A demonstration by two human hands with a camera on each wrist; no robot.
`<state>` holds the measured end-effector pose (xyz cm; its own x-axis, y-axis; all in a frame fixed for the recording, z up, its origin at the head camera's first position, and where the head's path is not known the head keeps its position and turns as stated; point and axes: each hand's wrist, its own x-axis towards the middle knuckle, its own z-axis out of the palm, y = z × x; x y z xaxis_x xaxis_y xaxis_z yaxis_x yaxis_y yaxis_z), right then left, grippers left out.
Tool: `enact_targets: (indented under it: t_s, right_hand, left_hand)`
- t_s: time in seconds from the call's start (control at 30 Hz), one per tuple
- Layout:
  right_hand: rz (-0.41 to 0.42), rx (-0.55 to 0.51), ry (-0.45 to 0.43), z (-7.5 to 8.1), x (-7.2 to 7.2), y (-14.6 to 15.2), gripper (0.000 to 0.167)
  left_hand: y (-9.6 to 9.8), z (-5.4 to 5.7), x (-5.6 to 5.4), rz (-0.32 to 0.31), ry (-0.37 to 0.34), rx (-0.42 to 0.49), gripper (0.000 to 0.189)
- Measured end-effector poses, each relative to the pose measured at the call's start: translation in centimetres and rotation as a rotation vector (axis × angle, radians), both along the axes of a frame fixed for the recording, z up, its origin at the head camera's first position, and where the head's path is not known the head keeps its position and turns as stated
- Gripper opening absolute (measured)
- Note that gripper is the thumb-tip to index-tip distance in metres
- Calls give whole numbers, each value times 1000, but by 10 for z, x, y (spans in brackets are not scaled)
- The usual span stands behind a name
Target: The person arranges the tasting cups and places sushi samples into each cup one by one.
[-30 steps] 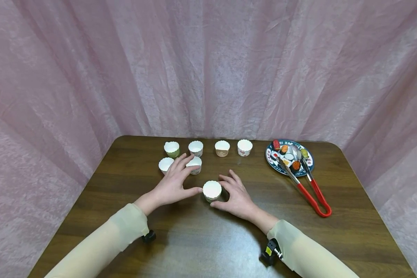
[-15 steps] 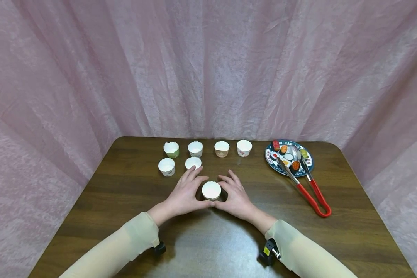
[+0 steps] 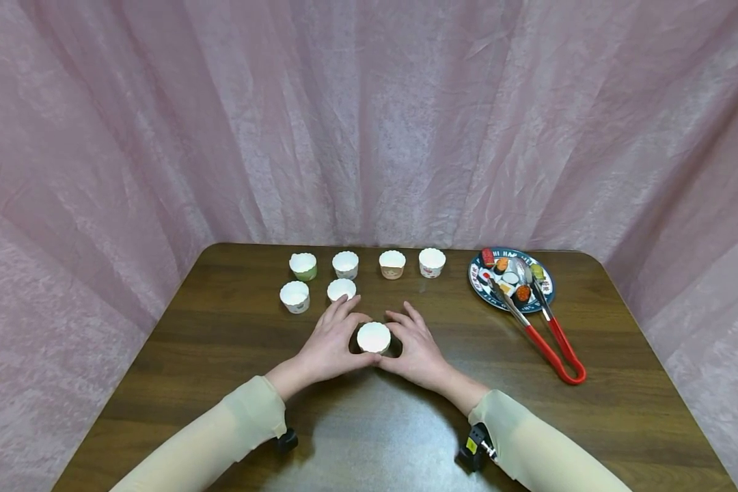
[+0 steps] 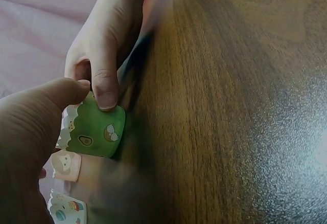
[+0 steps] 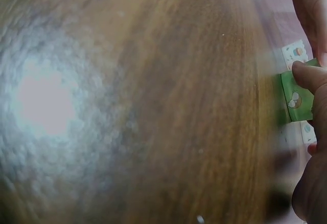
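Near the middle of the table, a green paper baking cup [image 3: 374, 337] stands upright between both hands. It has a scalloped white rim and an avocado print [image 4: 85, 140]; its rim looks layered in the left wrist view. My left hand [image 3: 329, 347] curves round its left side, thumb at the near side. From the right, my right hand [image 3: 417, 350] holds it, with the thumb [image 5: 306, 75] on its green wall. The two thumbs meet in front of the cup. Just beyond my left fingertips is another white-rimmed baking cup [image 3: 342, 289].
Several more baking cups stand farther back, including a green one [image 3: 303, 266], a brown one [image 3: 392, 265] and a white one [image 3: 432, 262]. At back right, a blue-rimmed plate [image 3: 477, 283] bears sushi pieces. Red-handled tongs [image 3: 556, 348] lie partly across it.
My left hand has come back toward me and right, closing round the green cup with its thumb beside the right thumb. The right hand has stayed nearly still.
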<state>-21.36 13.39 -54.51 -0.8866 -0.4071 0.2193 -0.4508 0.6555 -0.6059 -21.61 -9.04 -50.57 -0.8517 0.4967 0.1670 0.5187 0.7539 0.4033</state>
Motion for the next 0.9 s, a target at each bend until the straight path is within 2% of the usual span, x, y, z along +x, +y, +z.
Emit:
enact_targets:
  t_s: [0.9]
  right_hand:
    - [-9,-1,8,-1,-1,0,59]
  left_hand:
    - [1,1,1,-10,25,38,55]
